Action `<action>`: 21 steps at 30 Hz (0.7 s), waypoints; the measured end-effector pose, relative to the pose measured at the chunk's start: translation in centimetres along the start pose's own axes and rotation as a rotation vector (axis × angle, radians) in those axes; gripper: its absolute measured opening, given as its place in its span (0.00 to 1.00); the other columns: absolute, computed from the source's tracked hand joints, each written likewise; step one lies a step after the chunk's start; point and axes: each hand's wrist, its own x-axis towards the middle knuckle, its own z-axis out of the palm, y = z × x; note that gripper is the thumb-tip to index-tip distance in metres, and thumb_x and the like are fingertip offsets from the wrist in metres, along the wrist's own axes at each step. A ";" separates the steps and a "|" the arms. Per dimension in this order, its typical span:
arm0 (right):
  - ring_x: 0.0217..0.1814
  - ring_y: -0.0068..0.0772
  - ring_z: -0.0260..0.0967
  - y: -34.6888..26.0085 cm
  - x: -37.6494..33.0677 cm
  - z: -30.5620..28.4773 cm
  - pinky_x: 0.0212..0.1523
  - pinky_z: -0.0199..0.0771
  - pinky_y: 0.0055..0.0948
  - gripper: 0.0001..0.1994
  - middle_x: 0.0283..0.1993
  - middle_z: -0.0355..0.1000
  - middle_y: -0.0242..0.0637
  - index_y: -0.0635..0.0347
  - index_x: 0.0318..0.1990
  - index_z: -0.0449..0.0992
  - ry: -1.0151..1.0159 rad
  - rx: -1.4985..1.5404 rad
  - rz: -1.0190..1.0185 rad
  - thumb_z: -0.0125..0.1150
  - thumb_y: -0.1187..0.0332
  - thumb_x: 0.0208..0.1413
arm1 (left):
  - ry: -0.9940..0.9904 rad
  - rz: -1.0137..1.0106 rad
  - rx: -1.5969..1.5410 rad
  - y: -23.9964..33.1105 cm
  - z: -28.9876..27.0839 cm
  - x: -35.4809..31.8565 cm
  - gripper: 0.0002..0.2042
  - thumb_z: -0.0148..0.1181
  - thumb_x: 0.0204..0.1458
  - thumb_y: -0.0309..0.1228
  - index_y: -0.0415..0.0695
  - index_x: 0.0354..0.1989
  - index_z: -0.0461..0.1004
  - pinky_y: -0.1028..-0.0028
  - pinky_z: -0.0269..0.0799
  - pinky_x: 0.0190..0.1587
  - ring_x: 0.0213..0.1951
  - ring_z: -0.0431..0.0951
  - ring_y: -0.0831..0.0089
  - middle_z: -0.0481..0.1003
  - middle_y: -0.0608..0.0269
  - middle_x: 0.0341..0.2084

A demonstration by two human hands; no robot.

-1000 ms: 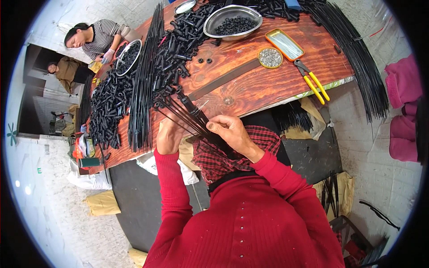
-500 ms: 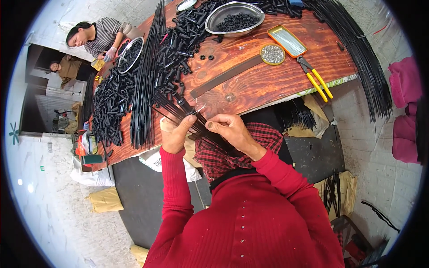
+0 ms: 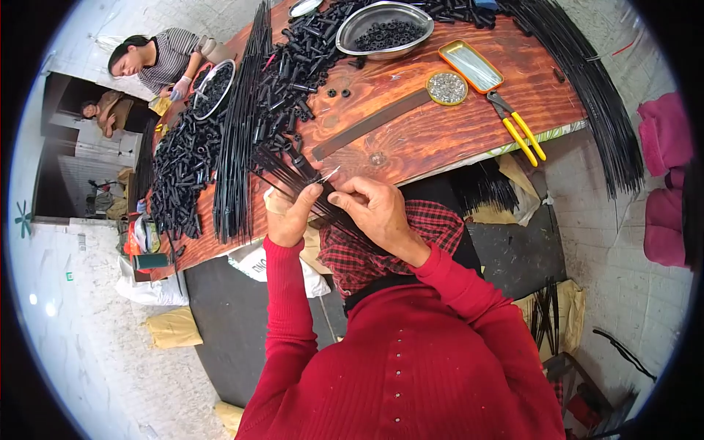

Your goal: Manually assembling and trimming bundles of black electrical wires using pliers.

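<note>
Both hands meet at the table (image 3: 440, 139) edge. The left hand (image 3: 292, 218) and right hand (image 3: 374, 211) pinch a bundle of black rods (image 3: 282, 165).

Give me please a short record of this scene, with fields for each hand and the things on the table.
left hand: grips a fan of thin black rods
right hand: pinches the same rods close to the left thumb
table: reddish wood
steel bowl: holds small black rings
round tin: tiny silvery parts
yellow tray: beside the tin
yellow-handled pliers: lying at the right
black tubes: heaped at the left
other person: seated at the far end
</note>
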 end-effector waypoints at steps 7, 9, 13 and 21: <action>0.17 0.21 0.64 1.3 0.3 0.5 0.21 0.63 0.28 0.11 0.15 0.68 0.34 0.58 0.27 0.78 -0.050 0.127 0.089 0.66 0.61 0.52 | -0.051 -0.030 -0.076 -0.2 -1.0 0.0 0.14 0.61 0.53 0.24 0.34 0.48 0.72 0.72 0.73 0.46 0.40 0.77 0.71 0.78 0.58 0.37; 0.20 0.15 0.61 1.1 0.4 0.4 0.22 0.60 0.23 0.11 0.16 0.67 0.28 0.62 0.26 0.77 -0.075 0.148 0.108 0.66 0.64 0.53 | -0.093 -0.053 -0.110 0.7 -0.7 -0.1 0.16 0.61 0.52 0.24 0.33 0.48 0.71 0.70 0.73 0.48 0.41 0.78 0.69 0.78 0.55 0.38; 0.24 0.09 0.59 0.7 0.3 -0.3 0.22 0.57 0.17 0.11 0.18 0.65 0.22 0.65 0.26 0.75 -0.109 0.109 0.095 0.65 0.67 0.55 | -0.129 -0.043 -0.092 1.3 -0.2 -0.1 0.17 0.61 0.52 0.24 0.33 0.50 0.70 0.70 0.73 0.48 0.42 0.78 0.68 0.78 0.53 0.39; 0.18 0.15 0.59 1.8 0.1 0.8 0.20 0.60 0.23 0.10 0.16 0.68 0.31 0.64 0.27 0.73 -0.055 0.255 -0.038 0.66 0.68 0.52 | -0.051 0.007 -0.032 0.2 -0.1 0.2 0.17 0.60 0.53 0.23 0.34 0.51 0.69 0.71 0.74 0.48 0.41 0.78 0.70 0.78 0.54 0.39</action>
